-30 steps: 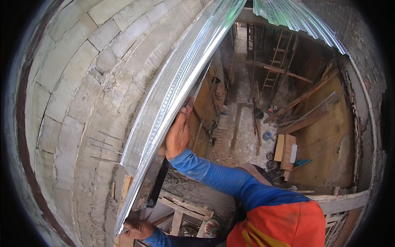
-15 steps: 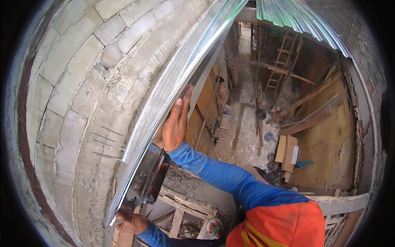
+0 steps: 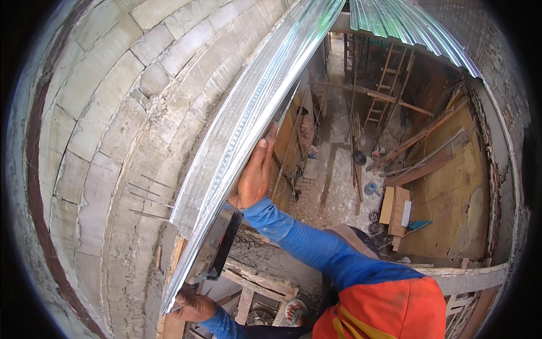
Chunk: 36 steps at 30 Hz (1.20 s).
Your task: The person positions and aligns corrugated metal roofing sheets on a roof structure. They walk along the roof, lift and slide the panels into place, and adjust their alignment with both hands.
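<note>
A long, shiny ribbed metal decking sheet [image 3: 234,135] runs from the lower left up to the top of the view, between the block wall and the open drop. My left hand [image 3: 195,307] grips its near corner, thumb on the edge. Further along, my right hand [image 3: 255,179] holds the sheet's right edge, with two digits stretched along it; its other fingers are partly hidden by the sheet. Beneath the near part of the sheet shows a dark metal beam [image 3: 224,243].
A pale block wall [image 3: 104,107] rises on the left, with thin rods [image 3: 148,213] sticking out. More ribbed sheeting [image 3: 409,28] covers the far top. Deep below lies a floor with a ladder [image 3: 389,70], planks and a cardboard box [image 3: 398,206]. Timber framing [image 3: 262,281] stands near my sandalled foot [image 3: 295,311].
The sheet has shifted right and tilted, so more of its ribbed face shows. Both hands have moved a little to the right with it, the right one also slightly farther away.
</note>
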Tool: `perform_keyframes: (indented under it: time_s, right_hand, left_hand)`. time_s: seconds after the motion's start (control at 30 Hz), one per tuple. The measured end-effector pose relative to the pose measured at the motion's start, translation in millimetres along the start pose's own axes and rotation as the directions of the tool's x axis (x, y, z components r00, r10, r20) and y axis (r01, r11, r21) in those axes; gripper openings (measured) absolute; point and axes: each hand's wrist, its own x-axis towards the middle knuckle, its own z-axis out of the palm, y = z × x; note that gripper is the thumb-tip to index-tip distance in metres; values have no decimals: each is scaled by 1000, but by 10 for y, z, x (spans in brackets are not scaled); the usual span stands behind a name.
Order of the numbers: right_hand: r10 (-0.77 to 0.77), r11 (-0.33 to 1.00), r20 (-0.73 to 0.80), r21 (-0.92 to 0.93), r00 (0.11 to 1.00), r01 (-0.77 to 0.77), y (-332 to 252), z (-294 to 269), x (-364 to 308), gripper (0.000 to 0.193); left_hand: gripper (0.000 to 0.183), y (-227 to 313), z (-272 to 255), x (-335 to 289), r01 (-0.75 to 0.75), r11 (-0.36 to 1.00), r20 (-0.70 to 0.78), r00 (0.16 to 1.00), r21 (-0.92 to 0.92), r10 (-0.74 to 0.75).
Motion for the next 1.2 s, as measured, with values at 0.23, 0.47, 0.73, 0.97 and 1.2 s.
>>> perform_keyframes:
  time_s: [0.23,0.47,0.73,0.97,1.2]
  right_hand:
    - [24,1000,-94,0,995,-24,-158,-268,-93,63]
    - [356,918,-194,253,914,-304,-143,-720,-66,61]
    - [415,904,-251,224,875,-364,-312,-1366,-283,53]
    - [288,926,-180,301,941,-226,-33,-1945,-182,47]
    - [395,916,-199,159,897,-368,-101,-2220,-348,43]
  left_hand:
    - [47,188,-21,-382,27,999,76,997,-33,-24]
    - [47,179,-142,-731,12,1000,185,983,24,-16]
    - [19,532,-68,-1162,-81,997,437,897,1,72]
    - [30,620,-280,-1256,-161,963,674,738,217,-29]
    - [65,115,-973,-1815,971,-211,596,-106,-108,-796]
